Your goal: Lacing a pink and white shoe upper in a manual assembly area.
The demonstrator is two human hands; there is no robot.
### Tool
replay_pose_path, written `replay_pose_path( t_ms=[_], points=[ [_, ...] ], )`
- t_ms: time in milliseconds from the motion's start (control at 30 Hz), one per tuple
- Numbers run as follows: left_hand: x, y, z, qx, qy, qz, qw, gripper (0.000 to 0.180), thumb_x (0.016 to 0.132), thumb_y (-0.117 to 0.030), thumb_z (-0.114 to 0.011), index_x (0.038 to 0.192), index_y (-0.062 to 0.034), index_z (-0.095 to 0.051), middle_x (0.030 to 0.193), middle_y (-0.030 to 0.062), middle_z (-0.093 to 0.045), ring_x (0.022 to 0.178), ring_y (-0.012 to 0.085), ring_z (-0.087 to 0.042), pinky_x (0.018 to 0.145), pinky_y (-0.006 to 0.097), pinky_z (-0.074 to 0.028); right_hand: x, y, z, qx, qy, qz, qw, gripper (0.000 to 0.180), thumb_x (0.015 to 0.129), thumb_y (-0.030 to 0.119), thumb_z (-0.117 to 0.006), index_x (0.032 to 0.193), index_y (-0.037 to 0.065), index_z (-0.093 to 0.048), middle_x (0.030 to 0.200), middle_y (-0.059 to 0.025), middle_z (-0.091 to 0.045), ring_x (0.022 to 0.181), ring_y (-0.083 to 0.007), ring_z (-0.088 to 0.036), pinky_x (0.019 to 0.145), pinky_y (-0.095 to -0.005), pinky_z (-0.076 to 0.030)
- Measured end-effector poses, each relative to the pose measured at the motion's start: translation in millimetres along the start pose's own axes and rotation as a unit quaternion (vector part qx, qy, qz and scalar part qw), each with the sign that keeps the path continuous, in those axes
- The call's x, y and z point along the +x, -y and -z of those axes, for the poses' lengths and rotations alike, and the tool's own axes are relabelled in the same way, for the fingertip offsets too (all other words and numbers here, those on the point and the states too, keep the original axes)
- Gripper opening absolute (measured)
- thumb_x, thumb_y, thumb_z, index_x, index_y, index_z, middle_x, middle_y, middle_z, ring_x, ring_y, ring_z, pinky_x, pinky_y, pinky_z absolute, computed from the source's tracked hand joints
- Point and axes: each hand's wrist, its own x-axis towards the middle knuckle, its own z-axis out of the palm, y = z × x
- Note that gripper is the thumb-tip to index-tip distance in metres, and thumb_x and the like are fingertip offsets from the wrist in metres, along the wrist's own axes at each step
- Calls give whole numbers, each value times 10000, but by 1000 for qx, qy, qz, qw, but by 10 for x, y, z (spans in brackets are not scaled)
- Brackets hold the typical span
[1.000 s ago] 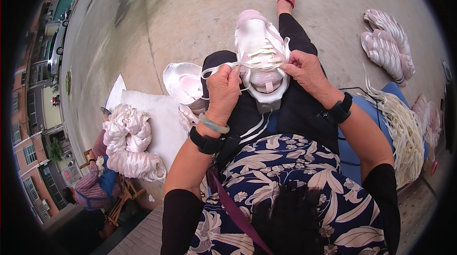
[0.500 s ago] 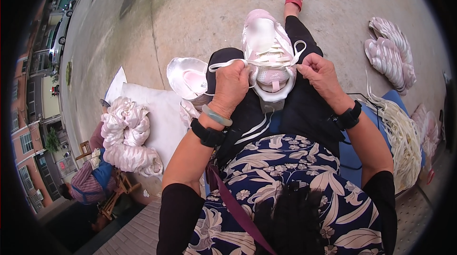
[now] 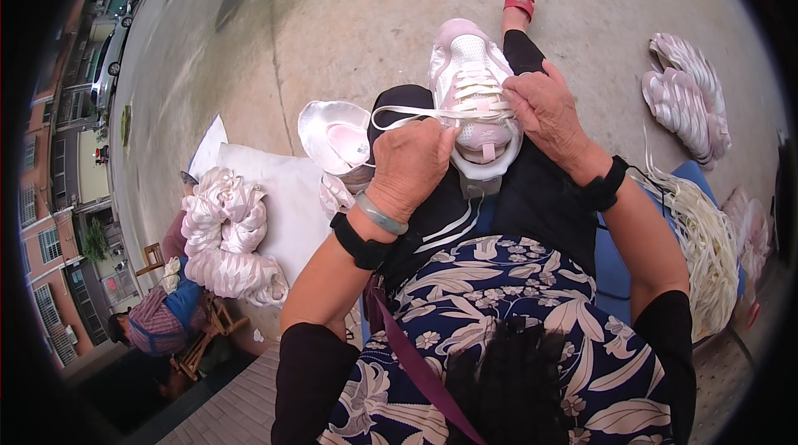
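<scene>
A pink and white sneaker (image 3: 459, 39) rests between my knees, toe pointing away from me. White shoelace (image 3: 401, 110) runs through its eyelets, and one strand loops out to the left. My left hand (image 3: 411, 158) is closed at the left of the shoe's opening, its thumb and forefinger pinching the lace. Against the right row of eyelets, my right hand (image 3: 549, 113) is closed too, fingertips pressed on the lace at the shoe's edge. What lies beneath those fingertips is partly hidden.
Bundled pink and white shoe uppers (image 3: 224, 216) lie to my left by a white sheet (image 3: 291, 204); more uppers (image 3: 690, 104) are on the ground at right. A heap of loose laces (image 3: 702, 262) sits on my right. Another person (image 3: 162, 320) sits far left.
My right hand has moved in to the shoe's right eyelets, and the lace loop there no longer shows. My left hand has shifted slightly nearer and to the right.
</scene>
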Motion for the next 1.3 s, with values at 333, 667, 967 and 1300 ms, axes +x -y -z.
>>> replay_pose_path(
  t_ms=[333, 667, 967, 1300],
  points=[
    [317, 83, -2, -23, 6, -16, 1000, 136, 791, -158, -589, 720, -49, -631, 641, 151, -590, 608, 338, -578, 550, 423, -443, 65, 108, 159, 18, 142, -157, 977, 125, 787, 128, -523, 773, 51, -621, 665, -177, -602, 696, -335, -611, 727, -436, -468],
    [334, 193, 10, -58, 59, -21, 996, 138, 776, -134, -544, 737, -40, -637, 638, 190, -589, 638, 374, -603, 594, 437, -483, 68, -5, 103, 32, 168, -116, 978, 114, 776, 117, -553, 722, 24, -590, 671, -195, -587, 703, -374, -597, 638, -453, -460],
    [410, 270, -29, -25, 96, -129, 987, 84, 825, -94, -506, 795, -36, -558, 680, 163, -553, 678, 353, -574, 602, 421, -453, 83, -16, 59, 12, 167, -66, 984, 138, 785, 133, -540, 732, 10, -571, 695, -194, -589, 718, -371, -596, 634, -458, -453],
    [517, 275, -49, -50, 47, -203, 977, 56, 759, -64, -547, 737, -33, -506, 665, 146, -531, 631, 343, -566, 567, 401, -466, 111, 72, 88, -72, 135, -22, 988, 114, 772, 137, -555, 805, 28, -552, 773, -147, -593, 690, -330, -607, 624, -413, -483]
  ],
)
